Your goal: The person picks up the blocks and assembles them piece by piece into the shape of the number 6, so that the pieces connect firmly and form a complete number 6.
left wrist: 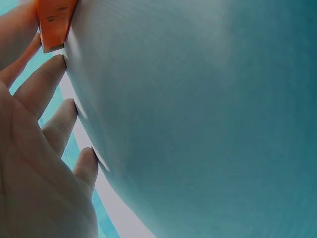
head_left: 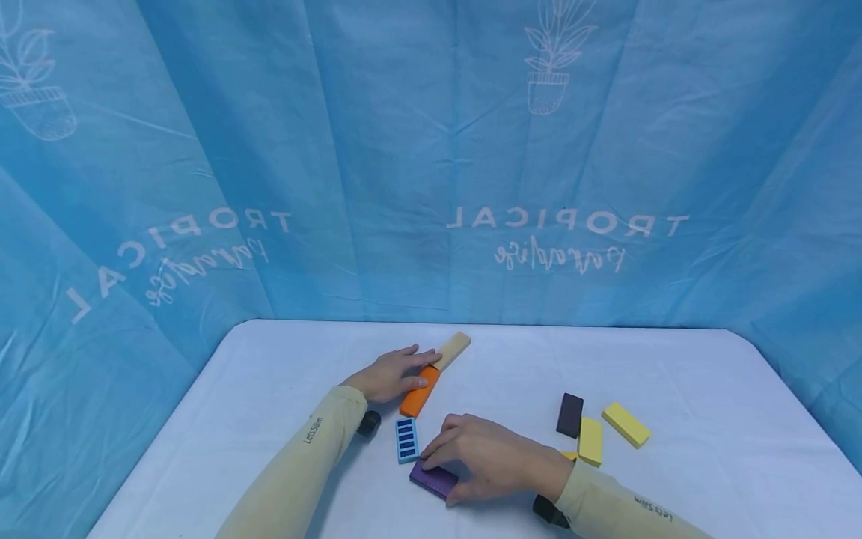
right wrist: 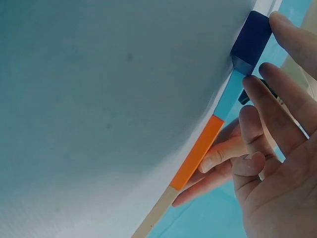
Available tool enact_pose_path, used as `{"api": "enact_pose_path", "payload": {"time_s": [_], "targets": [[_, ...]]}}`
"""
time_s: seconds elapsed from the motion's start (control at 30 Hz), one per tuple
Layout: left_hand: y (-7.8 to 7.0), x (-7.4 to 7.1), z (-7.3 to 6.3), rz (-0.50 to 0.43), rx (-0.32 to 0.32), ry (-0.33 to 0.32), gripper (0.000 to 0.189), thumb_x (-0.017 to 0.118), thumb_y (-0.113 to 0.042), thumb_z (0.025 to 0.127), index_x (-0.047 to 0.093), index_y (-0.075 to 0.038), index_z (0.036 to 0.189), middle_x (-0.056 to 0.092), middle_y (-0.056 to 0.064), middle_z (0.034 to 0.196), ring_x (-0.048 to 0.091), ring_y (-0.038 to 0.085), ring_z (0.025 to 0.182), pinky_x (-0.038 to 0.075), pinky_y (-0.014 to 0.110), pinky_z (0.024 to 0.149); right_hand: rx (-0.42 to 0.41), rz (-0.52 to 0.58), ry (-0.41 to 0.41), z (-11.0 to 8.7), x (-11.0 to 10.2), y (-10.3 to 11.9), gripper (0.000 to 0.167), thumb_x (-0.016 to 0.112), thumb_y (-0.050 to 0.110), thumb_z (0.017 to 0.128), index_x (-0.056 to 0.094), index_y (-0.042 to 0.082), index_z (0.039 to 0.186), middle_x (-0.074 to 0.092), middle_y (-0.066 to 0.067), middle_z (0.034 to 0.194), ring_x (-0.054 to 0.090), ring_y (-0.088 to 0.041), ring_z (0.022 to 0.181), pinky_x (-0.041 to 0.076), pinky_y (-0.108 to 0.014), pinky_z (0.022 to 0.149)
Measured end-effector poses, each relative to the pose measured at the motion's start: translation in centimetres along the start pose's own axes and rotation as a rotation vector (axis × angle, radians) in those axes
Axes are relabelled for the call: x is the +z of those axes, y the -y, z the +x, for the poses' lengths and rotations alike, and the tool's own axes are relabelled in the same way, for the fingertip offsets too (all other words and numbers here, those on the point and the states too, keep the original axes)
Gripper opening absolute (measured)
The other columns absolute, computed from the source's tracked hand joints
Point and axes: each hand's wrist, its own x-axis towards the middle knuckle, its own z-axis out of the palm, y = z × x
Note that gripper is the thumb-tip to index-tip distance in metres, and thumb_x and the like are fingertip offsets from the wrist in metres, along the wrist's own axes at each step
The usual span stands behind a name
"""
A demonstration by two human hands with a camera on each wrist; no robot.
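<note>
A bent row of flat rectangular blocks lies on the white table. At its far end is a beige block (head_left: 456, 346), then an orange block (head_left: 414, 404), then a light blue block (head_left: 399, 440) with dark rectangles on top. My left hand (head_left: 387, 376) rests by the far joint, thumb on the orange block and fingertips reaching the beige one, fingers fairly straight. A purple block (head_left: 431, 480) sits at the row's near end, angled across it. Thumb and fingers of my right hand (head_left: 485, 455) pinch it by its ends; its near corner by the light blue block shows in the right wrist view.
Right of my right hand lie a black block (head_left: 570, 415), an upright-lying yellow block (head_left: 590, 442) and a slanted yellow block (head_left: 626, 424). Another yellow piece (head_left: 570, 454) is partly hidden by the right wrist. Blue curtains (head_left: 404, 187) stand behind the table (head_left: 498, 367).
</note>
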Motion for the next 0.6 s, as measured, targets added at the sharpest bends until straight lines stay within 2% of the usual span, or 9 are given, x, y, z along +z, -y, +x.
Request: {"api": "enact_pose_path", "payload": {"time_s": [0.37, 0.5, 0.6], "targets": [[-0.13, -0.06, -0.10, -0.011, -0.003, -0.005, 0.052, 0.057, -0.032, 0.103, 0.044, -0.030, 0.154, 0.034, 0.003, 0.162, 0.025, 0.037, 0.149, 0.023, 0.063, 0.116, -0.001, 0.005, -0.006, 0.06, 0.13, -0.08, 0.046, 0.079, 0.039, 0.088, 0.069, 0.026, 0.131, 0.063, 0.018, 0.132, 0.052, -0.002, 0.111, 0.045, -0.018, 0.092], [-0.10, -0.01, -0.07, -0.006, -0.005, -0.003, 0.053, 0.058, -0.033, 0.103, 0.044, -0.030, 0.154, 0.034, 0.003, 0.162, 0.025, 0.036, 0.150, 0.023, 0.063, 0.116, 0.001, 0.028, -0.026, -0.23, 0.09, -0.12, 0.047, 0.079, 0.039, 0.088, 0.068, 0.025, 0.131, 0.062, 0.017, 0.132, 0.053, -0.003, 0.116, 0.046, -0.022, 0.097], [-0.07, 0.02, -0.01, 0.000, -0.002, -0.002, 0.053, 0.058, -0.034, 0.103, 0.043, -0.030, 0.154, 0.035, 0.002, 0.162, 0.025, 0.035, 0.150, 0.024, 0.063, 0.116, 0.037, 0.076, -0.046, -0.91, -0.05, -0.18, 0.047, 0.079, 0.039, 0.087, 0.068, 0.025, 0.131, 0.062, 0.015, 0.131, 0.052, -0.005, 0.121, 0.046, -0.028, 0.102]]}}
